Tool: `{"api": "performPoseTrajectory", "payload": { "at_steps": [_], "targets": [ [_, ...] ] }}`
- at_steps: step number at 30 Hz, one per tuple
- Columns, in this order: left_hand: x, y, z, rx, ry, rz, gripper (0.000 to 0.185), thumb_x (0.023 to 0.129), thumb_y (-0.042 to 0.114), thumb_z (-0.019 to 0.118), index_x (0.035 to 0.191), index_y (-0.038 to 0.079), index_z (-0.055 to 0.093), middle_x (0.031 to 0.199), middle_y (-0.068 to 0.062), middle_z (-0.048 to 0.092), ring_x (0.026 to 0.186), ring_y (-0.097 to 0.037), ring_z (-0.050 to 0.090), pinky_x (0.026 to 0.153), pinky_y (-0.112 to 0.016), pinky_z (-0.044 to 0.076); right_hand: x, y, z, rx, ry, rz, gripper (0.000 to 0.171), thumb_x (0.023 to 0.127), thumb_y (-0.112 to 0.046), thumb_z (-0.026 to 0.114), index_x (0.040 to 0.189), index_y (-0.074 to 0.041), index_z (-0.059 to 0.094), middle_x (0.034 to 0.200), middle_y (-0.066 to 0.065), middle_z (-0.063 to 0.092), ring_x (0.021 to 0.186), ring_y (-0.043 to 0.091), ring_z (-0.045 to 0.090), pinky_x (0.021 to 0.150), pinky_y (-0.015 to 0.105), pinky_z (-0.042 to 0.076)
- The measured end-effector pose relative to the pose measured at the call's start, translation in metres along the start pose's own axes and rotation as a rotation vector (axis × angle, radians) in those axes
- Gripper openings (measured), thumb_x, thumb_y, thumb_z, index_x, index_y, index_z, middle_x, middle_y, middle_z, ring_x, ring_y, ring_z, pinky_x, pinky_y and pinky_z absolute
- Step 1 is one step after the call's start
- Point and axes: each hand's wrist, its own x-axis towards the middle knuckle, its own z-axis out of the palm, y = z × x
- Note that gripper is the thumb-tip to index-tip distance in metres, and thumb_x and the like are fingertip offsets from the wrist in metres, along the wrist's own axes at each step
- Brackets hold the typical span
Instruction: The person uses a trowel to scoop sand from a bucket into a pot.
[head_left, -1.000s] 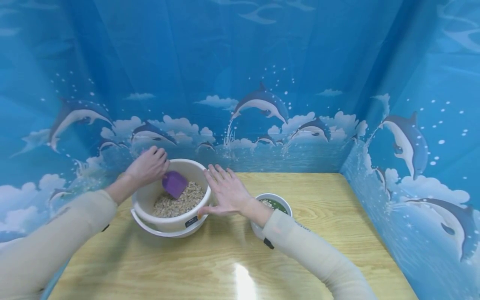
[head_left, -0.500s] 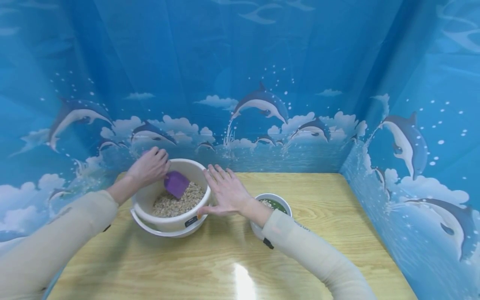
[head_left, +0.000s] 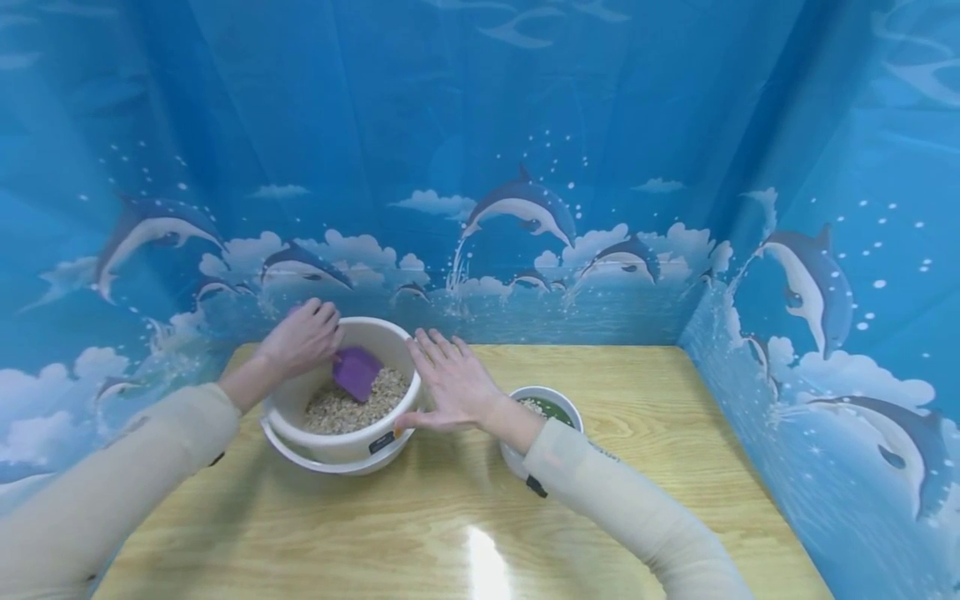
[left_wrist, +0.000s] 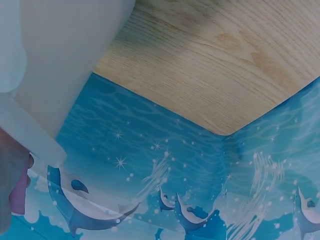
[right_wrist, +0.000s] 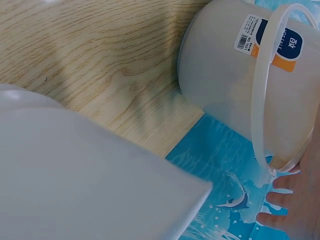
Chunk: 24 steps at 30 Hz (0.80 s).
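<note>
Running up from the lower left: long off-white sleeve (head_left: pixel 120 483), cuff sitting a bit behind the wrist

Left hand (head_left: pixel 300 340): up at the back-left rim of the bucket, knuckles on top, fingers curled round the handle of the scoop; the left wrist cam only catches a slice of it at the edge, with a bit of purple poking out

Purple scoop (head_left: pixel 357 372): held by that left hand, flat blade tilted down inside the bucket with its lower edge at the flakes; can't tell if it's dug in at all

White plastic bucket (head_left: pixel 378 333): upright on the left half of the table, bail handle (head_left: pixel 352 471) flopped down round the near side, dark blue and orange sticker (right_wrist: pixel 290 45) on the wall

Tan grainy flakes (head_left: pixel 378 404): loose heap in the bucket, way below the rim

Right hand (head_left: pixel 457 387): not gripping anything, fingers straight and fanned out, thumb and forefinger look to be touching the bucket's right side

Small white round tub (head_left: pixel 513 457): right of the bucket and well apart from it, partly behind the right forearm, green inside with pale bits on it

Wood-grain table (head_left: pixel 375 533): under both containers

Dolphin-print curtain (head_left: pixel 480 117): blue, wraps the back and sides
</note>
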Motion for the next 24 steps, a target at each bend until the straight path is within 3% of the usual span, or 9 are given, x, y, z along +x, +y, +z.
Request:
{"api": "performPoseTrajectory", "payload": {
  "at_steps": [24],
  "targets": [
    [0.0044,0.0054,-0.004,-0.061,0.003,-0.017,0.059,0.091,0.068,0.067,0.094,0.009,0.064,0.09,-0.008,0.065,0.082,-0.021,0.051,0.077,-0.034,0.044,0.0003,0.0003,0.0017,-0.015,0.011,-0.004,0.125,0.084,-0.098,0.038,0.17,-0.011,0.012,0.178,0.014,0.016,0.163,0.034,0.026,0.13,0.054,0.029]
  ]
}}
